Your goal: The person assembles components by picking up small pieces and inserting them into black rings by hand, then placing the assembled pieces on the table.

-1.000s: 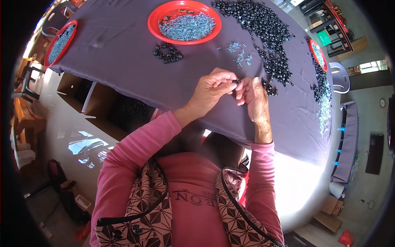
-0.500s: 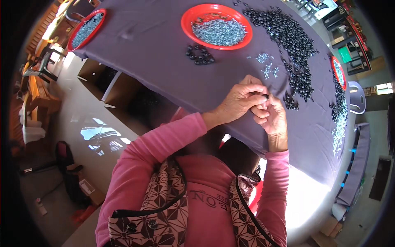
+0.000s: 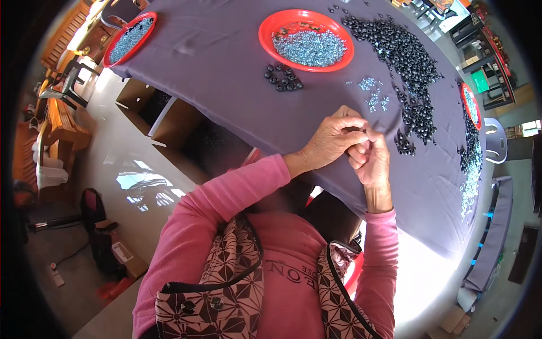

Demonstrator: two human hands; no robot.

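Note:
My left hand (image 3: 333,138) and my right hand (image 3: 371,159) meet above the near edge of a table draped in purple cloth (image 3: 220,73). Their fingertips pinch together around something tiny that the fingers hide. A small heap of black round parts (image 3: 404,142) lies just right of my hands. A few loose silver screws (image 3: 374,96) lie just beyond them. Further off is a small cluster of black parts (image 3: 283,78) and a red tray (image 3: 271,28) filled with silver screws.
A long band of black parts (image 3: 403,53) runs along the table's right side. Another red tray (image 3: 131,35) sits at the far left, a third (image 3: 470,105) at the right edge. Cardboard boxes (image 3: 169,121) stand under the table; wooden benches (image 3: 56,121) at left.
The view has shifted, so the table and hands sit further right and lower in the picture. My hands stay pressed together at the fingertips throughout.

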